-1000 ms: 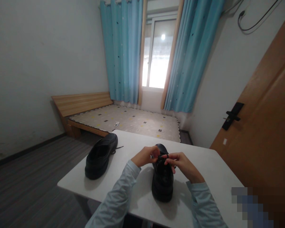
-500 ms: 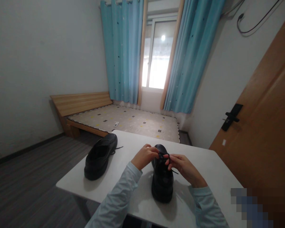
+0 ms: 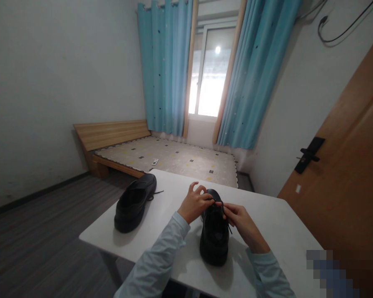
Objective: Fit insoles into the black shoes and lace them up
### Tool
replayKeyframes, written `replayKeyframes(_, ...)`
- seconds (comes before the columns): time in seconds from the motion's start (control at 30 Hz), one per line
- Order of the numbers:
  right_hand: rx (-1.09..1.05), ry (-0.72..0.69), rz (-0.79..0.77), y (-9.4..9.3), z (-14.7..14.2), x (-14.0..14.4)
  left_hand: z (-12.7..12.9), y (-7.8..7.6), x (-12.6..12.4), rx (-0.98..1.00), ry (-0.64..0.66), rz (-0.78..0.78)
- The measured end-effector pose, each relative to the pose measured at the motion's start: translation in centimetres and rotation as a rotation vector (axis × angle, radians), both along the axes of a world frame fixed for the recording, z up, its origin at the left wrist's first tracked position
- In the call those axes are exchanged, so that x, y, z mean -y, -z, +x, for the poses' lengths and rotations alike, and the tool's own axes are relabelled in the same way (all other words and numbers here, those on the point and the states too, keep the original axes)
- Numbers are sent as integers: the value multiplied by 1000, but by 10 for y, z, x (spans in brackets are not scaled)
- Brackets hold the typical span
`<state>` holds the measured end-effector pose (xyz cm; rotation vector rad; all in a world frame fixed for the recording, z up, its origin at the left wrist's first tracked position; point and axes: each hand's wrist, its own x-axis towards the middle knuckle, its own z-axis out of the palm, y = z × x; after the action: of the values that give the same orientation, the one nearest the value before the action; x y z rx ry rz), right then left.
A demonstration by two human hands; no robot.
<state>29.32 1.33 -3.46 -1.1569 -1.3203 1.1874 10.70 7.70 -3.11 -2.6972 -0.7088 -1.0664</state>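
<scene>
white table (image 3: pixel 273 223): worked shoe (image 3: pixel 214 246) stands heel-in, presumably for easy reach; idle shoe (image 3: pixel 133 205) parked aside for elbow room. right hand (image 3: pixel 241 221) pinches lace (image 3: pixel 223 208); left hand (image 3: pixel 192 205) has fingers bent beside it, grip too small to tell.

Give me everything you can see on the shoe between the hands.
The shoe is black and smooth, leather-like in look, its open top showing a dark interior. It stands upright on the white table, heel toward the camera, toe pointing away. A loose end of its dark lace hangs on the right side. The right hand pinches the lace; the left hand has fingers at the lacing, their grip unclear. Fingers hide any knot.
</scene>
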Motion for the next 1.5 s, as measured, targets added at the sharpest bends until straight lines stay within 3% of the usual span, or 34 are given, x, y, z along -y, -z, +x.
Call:
replayKeyframes(0.37, -176, 244, -8, 18, -11, -2, 14, 24, -12, 94, -25, -73)
replayKeyframes(0.53, -213, 338, 47, 23, -16, 1, 23, 31, -14, 355, 61, -266)
replayKeyframes(0.77, -142, 428, 108, 28, -20, 1, 27, 22, -2, 555, 86, -540)
replayKeyframes(0.93, 33, 444, 151, 25, -19, 1, 29, 18, -1, 577, 122, -748)
replayKeyframes(1.1, 197, 373, 206, 22, -18, 2, 25, 21, -8, 559, 155, -1005)
replayKeyframes(1.37, 734, 381, 355, 15, -20, 6, 20, 22, -9, 541, 141, -1124)
replayKeyframes(1.5, 900, 385, 405, 13, -22, 10, 17, 18, -7, 488, 137, -1114)
